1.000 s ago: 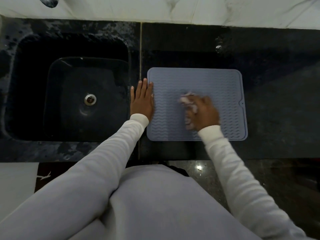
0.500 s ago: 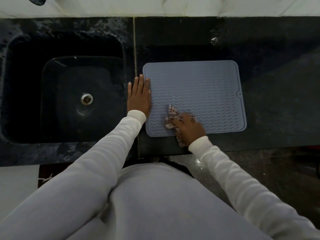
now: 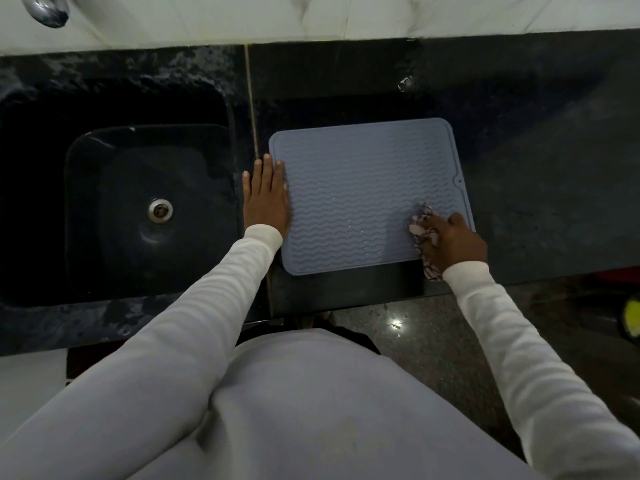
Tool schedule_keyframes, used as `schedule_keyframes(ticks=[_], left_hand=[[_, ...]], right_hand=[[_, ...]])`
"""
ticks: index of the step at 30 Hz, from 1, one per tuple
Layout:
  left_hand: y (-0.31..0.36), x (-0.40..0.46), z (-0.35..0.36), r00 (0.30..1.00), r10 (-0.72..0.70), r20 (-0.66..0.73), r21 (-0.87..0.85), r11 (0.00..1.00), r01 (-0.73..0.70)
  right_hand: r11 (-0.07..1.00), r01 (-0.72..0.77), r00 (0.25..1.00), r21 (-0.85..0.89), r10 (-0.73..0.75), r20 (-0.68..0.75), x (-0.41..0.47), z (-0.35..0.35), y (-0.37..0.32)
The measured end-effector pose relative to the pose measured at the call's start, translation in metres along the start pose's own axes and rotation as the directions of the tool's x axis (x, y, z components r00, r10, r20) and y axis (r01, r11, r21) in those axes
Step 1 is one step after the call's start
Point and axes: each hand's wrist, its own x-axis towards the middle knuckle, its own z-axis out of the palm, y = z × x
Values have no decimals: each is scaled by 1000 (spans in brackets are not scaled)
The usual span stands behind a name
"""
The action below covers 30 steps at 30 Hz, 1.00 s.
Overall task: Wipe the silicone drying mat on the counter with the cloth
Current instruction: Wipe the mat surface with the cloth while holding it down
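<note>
On counter (image 3: 519, 161), mat (image 3: 360, 188) lies lengthwise left-right.

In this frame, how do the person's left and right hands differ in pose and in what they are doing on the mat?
The left hand lies flat with straight fingers on the left edge of the grey-blue ribbed silicone mat; the right hand is curled, gripping the bunched patterned cloth. The left hand holds nothing; the right presses the cloth at the mat's near right corner. Both wear white sleeves and touch the mat.

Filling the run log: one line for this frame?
step: wiping | left hand: flat on mat edge | right hand: grips cloth, near-right corner
</note>
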Motion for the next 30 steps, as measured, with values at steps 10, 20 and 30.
schedule_keyframes(ticks=[10,20,30], left_hand=[[7,-4,3,998,-58,23,10,998,57],[7,-8,6,1000,1,14,45,999,-2],[6,-10,4,1000,7,19,48,999,-8]], right_hand=[[777,616,782,129,-623,15,-35,55,-166],[912,385,914,139,-398,81,-22,27,-61],[995,-89,994,-35,90,56,-1,-7,73]])
